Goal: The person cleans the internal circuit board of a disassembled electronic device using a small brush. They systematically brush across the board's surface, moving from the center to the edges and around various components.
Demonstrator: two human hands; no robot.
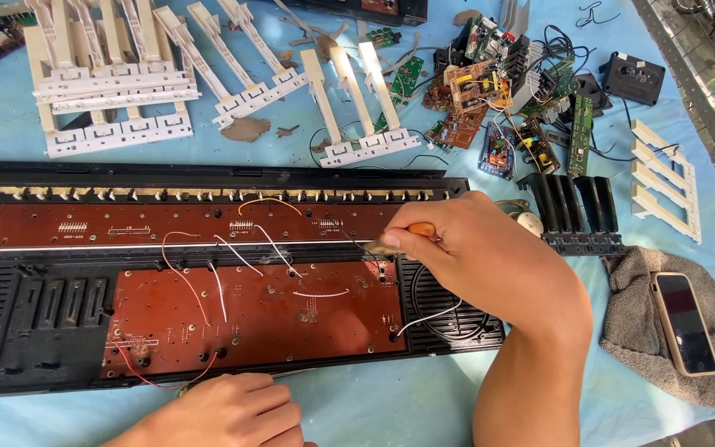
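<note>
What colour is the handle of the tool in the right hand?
Orange, as far as it shows past the right hand; the handle is seen in the head view.

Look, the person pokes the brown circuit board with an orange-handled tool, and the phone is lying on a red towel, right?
Not quite. The head view shows the phone lying on a grey towel, not a red one. The right hand does hold an orange-handled tool against the brown circuit board.

Right hand point(465, 248) grips an orange-handled tool point(407, 236) over the brown circuit board point(275, 319); left hand point(229, 410) rests nearby.
</note>
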